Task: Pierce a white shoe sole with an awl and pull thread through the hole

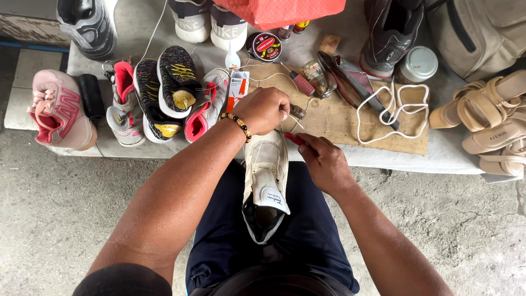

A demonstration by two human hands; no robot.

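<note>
A cream sneaker [267, 181] rests on my lap, toe pointing away from me. My left hand [264, 109], with a beaded bracelet on the wrist, is closed over the toe end and pinches a white thread. My right hand [323, 161] sits at the shoe's right side, gripping a red-handled tool [295, 138] against the upper. The tool's tip is hidden by the hands.
A low bench [350, 156] holds a brown board [339, 123], pliers [350, 82], a white lace [394, 112], a polish tin [264, 46], a glue tube, jars and several sneakers [164, 93]. A pink shoe [57, 109] lies at left, beige sandals [487, 118] at right.
</note>
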